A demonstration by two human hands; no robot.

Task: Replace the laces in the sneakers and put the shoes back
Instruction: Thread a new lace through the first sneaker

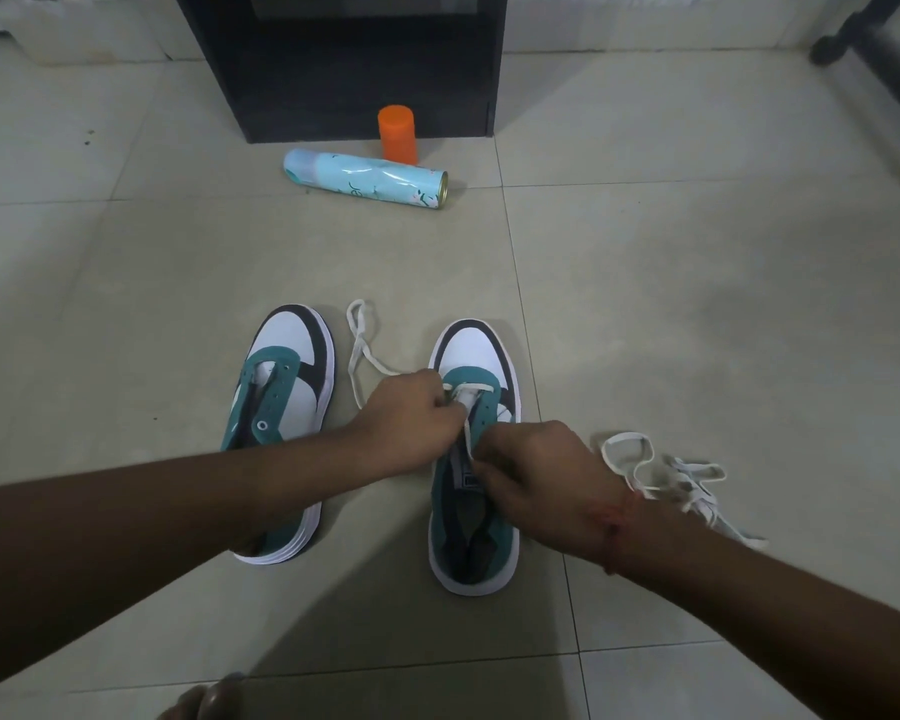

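Grips lace one of two sneakers.

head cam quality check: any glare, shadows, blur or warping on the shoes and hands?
Head view: dim, soft indoor light; broad faint shadows from the arms fall on the floor tiles. Slight sheen on the spray can, no harsh glare. Wide-angle warping bends tile lines near the edges. Left hand, right hand and right sneaker read fairly sharp; the loose lace pile is smeared.
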